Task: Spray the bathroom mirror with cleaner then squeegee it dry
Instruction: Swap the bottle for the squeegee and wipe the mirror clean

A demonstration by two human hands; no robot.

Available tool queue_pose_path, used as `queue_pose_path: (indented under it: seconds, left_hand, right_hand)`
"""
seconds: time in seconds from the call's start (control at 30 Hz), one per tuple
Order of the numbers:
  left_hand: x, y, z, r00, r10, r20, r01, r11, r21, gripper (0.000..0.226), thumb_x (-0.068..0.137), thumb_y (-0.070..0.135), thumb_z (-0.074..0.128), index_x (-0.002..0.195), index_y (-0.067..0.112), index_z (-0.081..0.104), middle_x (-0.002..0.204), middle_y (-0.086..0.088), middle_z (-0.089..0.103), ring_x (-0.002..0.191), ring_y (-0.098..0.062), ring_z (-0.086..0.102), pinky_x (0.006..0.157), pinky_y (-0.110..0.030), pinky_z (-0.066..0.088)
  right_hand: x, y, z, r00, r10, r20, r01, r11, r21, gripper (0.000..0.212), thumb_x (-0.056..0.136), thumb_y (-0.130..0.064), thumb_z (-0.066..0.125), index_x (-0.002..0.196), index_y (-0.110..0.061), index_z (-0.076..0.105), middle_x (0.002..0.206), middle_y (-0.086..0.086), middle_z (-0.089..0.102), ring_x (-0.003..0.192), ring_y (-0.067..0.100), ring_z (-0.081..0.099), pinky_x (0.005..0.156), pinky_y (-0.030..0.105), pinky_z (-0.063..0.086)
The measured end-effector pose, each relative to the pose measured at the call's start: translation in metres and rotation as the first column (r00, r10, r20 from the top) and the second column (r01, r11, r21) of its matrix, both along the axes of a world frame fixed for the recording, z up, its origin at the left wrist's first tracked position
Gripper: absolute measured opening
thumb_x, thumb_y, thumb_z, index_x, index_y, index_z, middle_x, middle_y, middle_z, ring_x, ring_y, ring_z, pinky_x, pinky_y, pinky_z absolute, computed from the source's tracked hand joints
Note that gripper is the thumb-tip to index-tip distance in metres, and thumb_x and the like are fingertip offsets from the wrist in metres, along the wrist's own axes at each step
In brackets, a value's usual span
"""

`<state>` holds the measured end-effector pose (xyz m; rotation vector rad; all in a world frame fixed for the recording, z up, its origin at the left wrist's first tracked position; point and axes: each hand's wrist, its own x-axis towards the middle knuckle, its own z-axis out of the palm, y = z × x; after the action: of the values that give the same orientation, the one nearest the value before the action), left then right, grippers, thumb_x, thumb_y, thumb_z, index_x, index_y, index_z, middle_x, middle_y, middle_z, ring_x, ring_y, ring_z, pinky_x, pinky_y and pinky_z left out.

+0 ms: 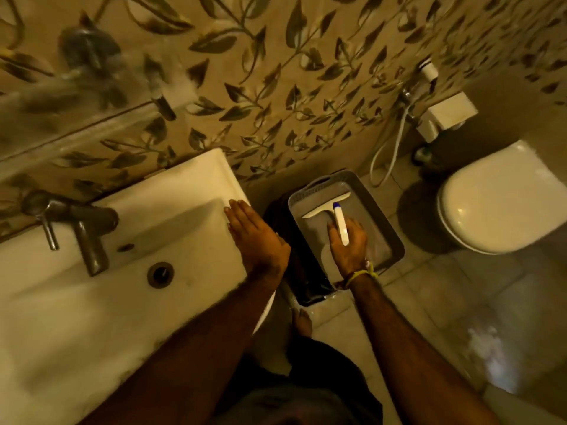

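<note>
While right hand (348, 245) reaches into bin (394, 237) beside sink (171, 191), fingers closing round squeegee (333, 214) handle, left hand (256, 237) rests flat, fingers together, on sink rim. Squeegee stage prob just starting; no sprayer visible, mirror state unclear.

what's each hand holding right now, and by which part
The right hand grips the squeegee by its white handle, over the grey basket. The left hand holds nothing, resting flat on the sink rim.

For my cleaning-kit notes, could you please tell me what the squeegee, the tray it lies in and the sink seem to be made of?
Squeegee: looks like smooth white plastic, with a blue accent where handle meets blade; the blade material can't be told.
Tray: apparently grey moulded plastic, matte, with a slotted rim at the far end.
Sink: probably glazed white ceramic, judging by its soft sheen and thick rounded edges.
</note>
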<state>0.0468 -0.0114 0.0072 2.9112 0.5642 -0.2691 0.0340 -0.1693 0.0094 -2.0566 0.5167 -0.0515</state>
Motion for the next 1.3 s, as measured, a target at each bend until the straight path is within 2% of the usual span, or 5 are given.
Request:
queue_pose_path:
  seconds: [0.13,0.53,0.77,1.03,1.3]
  left_hand:
    - [-0.001,0.000,-0.002,0.998,-0.020,-0.062,0.023,0.999,0.047,0.131,0.073,0.053,0.072,0.153,-0.008,-0.011,0.163,-0.030,-0.001,0.151,-0.048,0.004,0.122,-0.054,0.018]
    - [-0.003,-0.002,-0.003,1.000,-0.027,0.005,0.027,1.000,0.009,0.108,0.083,0.035,0.060,0.154,-0.007,-0.009,0.164,-0.028,-0.007,0.152,-0.045,-0.007,0.125,-0.051,0.009]
    - [-0.001,-0.003,0.006,0.999,-0.018,-0.047,0.022,0.996,0.084,0.099,0.087,0.033,0.051,0.154,-0.007,-0.010,0.163,-0.030,-0.008,0.151,-0.047,-0.006,0.125,-0.052,0.001]
    - [-0.001,-0.007,0.008,0.874,-0.451,-0.179,0.484,0.836,0.258,0.088,0.092,0.024,0.047,0.155,0.006,-0.011,0.165,-0.022,-0.014,0.152,-0.039,-0.014,0.116,-0.060,-0.016]
    - [0.002,-0.004,0.014,0.817,-0.482,-0.315,0.563,0.786,0.257,0.081,0.087,0.031,0.060,0.157,0.018,0.023,0.167,-0.018,-0.005,0.153,-0.038,-0.013,0.111,-0.064,-0.022]
  right_hand:
    - [0.043,0.009,-0.041,1.000,0.027,-0.011,-0.027,1.000,-0.008,0.029,0.090,-0.012,0.068,0.098,0.016,0.066,0.093,0.032,0.065,0.085,0.035,0.062,0.083,0.046,0.049]
    - [0.070,-0.006,-0.123,0.999,0.034,-0.009,-0.033,0.992,0.123,0.039,0.090,-0.041,0.063,0.119,-0.016,0.067,0.104,-0.001,0.068,0.097,0.007,0.062,0.085,0.022,0.048]
    - [0.073,-0.014,-0.111,0.985,0.141,-0.095,-0.138,0.990,0.042,0.038,0.093,-0.032,0.061,0.125,-0.012,0.063,0.113,0.012,0.070,0.104,0.029,0.065,0.089,0.026,0.046]
    - [0.060,-0.023,-0.083,0.996,-0.068,-0.062,0.071,0.997,0.033,0.039,0.100,-0.031,0.047,0.123,-0.003,0.062,0.120,0.017,0.064,0.112,0.032,0.060,0.096,0.039,0.050]
    - [0.066,-0.069,-0.122,0.880,-0.067,-0.471,0.019,0.994,-0.107,0.038,0.095,-0.015,0.052,0.131,-0.001,0.053,0.127,0.026,0.060,0.118,0.042,0.056,0.100,0.046,0.047]
